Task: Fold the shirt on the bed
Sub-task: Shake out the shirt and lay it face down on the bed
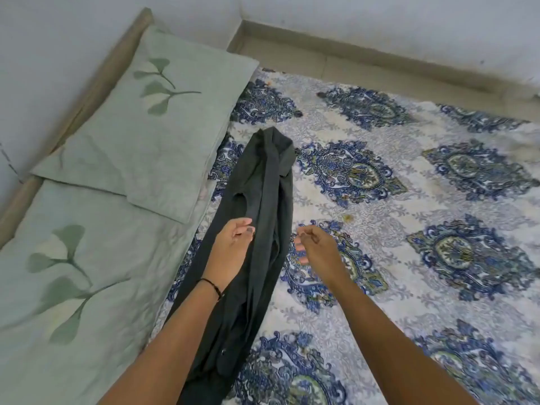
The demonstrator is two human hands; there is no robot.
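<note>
Where the patterned bed sheet (409, 200) meets the green pillows (140, 135), the dark grey shirt (263, 200) lies bunched into a long, narrow, creased strip running from the near edge of the bed toward the headboard side. The left hand (232, 244) rests over the strip's left edge, fingers loosely curled and not visibly pinching cloth. The right hand (314, 244) hovers just beside the strip's right edge, fingers half-curled and empty.

Pale blue walls (380, 16), beige floor strip (292, 58), green leaf-print pillows (152, 112), patterned bedsheet (438, 258).
</note>
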